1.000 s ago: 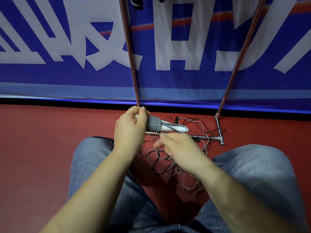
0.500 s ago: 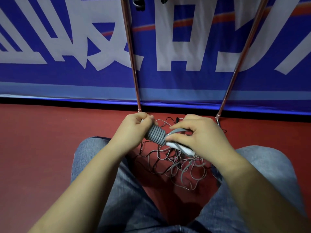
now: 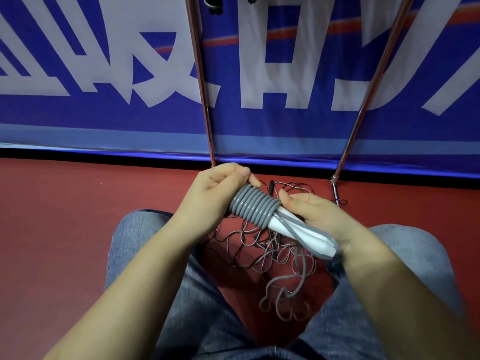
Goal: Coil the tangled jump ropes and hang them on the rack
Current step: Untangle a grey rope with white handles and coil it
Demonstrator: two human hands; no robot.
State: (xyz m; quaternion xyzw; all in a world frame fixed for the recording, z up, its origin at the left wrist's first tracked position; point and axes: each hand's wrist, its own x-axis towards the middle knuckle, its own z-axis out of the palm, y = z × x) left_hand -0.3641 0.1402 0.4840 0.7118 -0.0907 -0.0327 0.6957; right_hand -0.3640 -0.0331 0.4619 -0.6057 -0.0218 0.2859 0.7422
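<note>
A grey jump rope (image 3: 255, 207) is wound in several tight turns round its white handles (image 3: 304, 236). My left hand (image 3: 213, 193) grips the far end of this bundle. My right hand (image 3: 315, 214) holds the white handles from the right side, thumb near the coil. A loose grey tail (image 3: 296, 284) hangs from the bundle down to the floor. Below the hands lies a tangle of thin ropes (image 3: 262, 245) on the red floor. Two metal rack legs (image 3: 201, 81) rise behind the hands.
A blue banner (image 3: 78, 61) with white letters covers the wall behind. The rack's right leg (image 3: 374, 84) slants up, its foot bar (image 3: 335, 192) on the red floor (image 3: 65, 216). My knees in jeans (image 3: 135, 242) flank the tangle. Dark items hang at the top edge (image 3: 214, 5).
The bundle has tilted, handle end now toward me and lower right. My right hand moved from above the handles to their right side. More grey turns show on the coil.
</note>
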